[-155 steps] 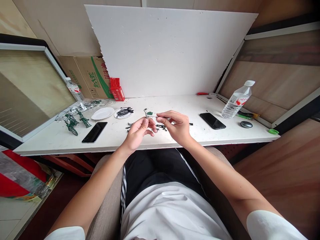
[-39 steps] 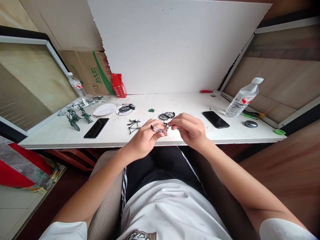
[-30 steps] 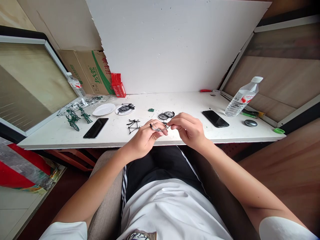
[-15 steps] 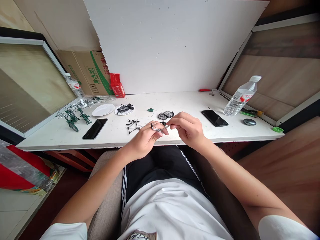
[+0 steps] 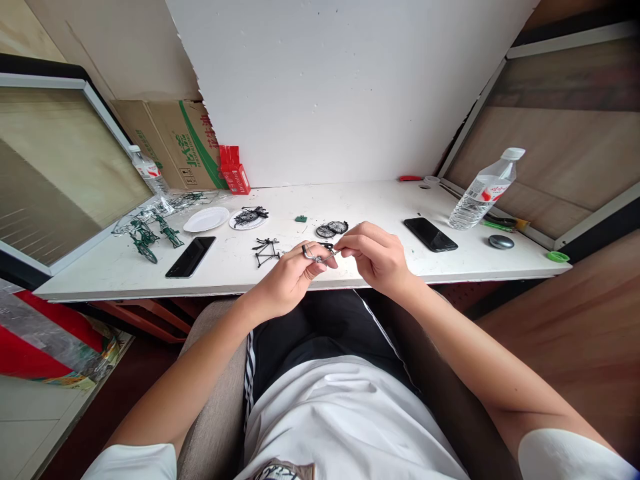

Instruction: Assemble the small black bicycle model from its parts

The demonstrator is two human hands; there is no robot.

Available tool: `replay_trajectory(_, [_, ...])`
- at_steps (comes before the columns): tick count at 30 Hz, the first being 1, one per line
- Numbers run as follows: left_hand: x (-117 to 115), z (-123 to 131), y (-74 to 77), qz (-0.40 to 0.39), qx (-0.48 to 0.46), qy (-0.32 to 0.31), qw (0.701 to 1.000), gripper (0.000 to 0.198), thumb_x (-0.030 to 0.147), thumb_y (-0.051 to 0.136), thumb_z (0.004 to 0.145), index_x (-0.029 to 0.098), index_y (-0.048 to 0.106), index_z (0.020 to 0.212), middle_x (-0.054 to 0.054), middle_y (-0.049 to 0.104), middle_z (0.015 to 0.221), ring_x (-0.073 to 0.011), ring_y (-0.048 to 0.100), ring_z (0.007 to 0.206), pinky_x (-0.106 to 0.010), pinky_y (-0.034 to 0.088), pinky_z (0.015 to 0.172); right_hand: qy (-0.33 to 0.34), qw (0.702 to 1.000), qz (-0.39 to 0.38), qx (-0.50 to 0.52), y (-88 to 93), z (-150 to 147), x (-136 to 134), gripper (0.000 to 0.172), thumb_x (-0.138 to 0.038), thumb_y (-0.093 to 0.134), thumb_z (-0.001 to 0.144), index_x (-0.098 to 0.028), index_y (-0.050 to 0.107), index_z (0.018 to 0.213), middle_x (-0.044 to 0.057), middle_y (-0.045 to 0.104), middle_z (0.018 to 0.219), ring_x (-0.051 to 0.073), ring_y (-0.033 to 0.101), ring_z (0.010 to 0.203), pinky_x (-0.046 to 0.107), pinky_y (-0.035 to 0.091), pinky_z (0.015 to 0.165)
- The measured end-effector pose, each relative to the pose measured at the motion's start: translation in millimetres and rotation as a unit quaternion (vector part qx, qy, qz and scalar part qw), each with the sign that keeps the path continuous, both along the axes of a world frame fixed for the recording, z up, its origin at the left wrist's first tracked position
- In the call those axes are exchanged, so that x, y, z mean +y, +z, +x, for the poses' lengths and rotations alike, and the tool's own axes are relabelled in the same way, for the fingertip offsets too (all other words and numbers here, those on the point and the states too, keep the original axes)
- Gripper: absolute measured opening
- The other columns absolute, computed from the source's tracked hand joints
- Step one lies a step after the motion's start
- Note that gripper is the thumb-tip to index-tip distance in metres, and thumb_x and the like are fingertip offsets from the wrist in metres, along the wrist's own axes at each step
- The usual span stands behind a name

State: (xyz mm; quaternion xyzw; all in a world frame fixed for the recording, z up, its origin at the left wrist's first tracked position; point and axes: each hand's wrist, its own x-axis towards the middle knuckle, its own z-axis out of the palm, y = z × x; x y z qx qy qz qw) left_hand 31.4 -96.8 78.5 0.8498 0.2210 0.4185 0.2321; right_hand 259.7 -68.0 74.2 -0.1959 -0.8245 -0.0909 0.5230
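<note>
Before the wheels [image 5: 332, 229], a bent part [image 5: 309, 255] is pinched by the left hand [image 5: 294, 272]. A rod [image 5: 331, 255] is pinched by the right hand [image 5: 376, 252].

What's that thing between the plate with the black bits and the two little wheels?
A small green piece lies on the white table between the plate and the two little wheels; the head view shows it.

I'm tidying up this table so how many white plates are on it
2. One white plate lies on the left side, just beyond a phone; the second plate, just right of it, carries black parts. I see no others.
</note>
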Motion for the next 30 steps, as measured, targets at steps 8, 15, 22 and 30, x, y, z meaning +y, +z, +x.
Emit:
replay_trajectory(8, [-1,1,1.1,-0.008,0.002,0.0,1.0,0.03,0.033,0.043,0.114,0.02,0.069,0.111,-0.012,0.074,0.113,-0.0243,0.068,0.109,-0.04,0.055,0.098,-0.003,1.0,0.004,-0.004,0.8,1,1,0.026,-0.014,0.051,0.108,-0.025,0.074,0.101,0.003,0.071,0.083,0.016,0.069,0.074,0.027,0.053,0.062])
replay_trajectory(15, [0,0,1.7,-0.024,-0.001,0.003,1.0,0.031,0.034,0.043,0.114,0.019,0.069,0.109,-0.012,0.073,0.111,-0.0237,0.068,0.109,-0.04,0.055,0.099,0.006,0.999,0.045,-0.006,3.1,2,0,0.029,-0.009,0.053,0.106,-0.027,0.075,0.106,0.002,0.075,0.086,0.016,0.071,0.076,0.029,0.053,0.062])
replay_trajectory(22, [2,-2,-0.8,-0.018,0.006,0.009,1.0,0.03,0.031,0.042,0.114,0.019,0.068,0.106,-0.012,0.072,0.111,-0.0244,0.068,0.111,-0.04,0.055,0.099,-0.006,0.995,0.094,-0.037,-1.4,9,2,0.028,-0.013,0.059,0.106,-0.03,0.077,0.118,0.003,0.081,0.1,0.019,0.074,0.084,0.033,0.059,0.067])
replay_trajectory(30, [1,-2,2.4,0.04,0.022,0.036,0.998,0.026,0.01,0.042,0.107,0.02,0.065,0.1,-0.009,0.072,0.102,-0.0229,0.067,0.102,-0.039,0.056,0.094,-0.022,0.986,0.138,-0.087,4.6,13,-7,0.026,-0.019,0.07,0.102,-0.026,0.076,0.126,0.006,0.083,0.106,0.018,0.076,0.085,0.031,0.062,0.071])
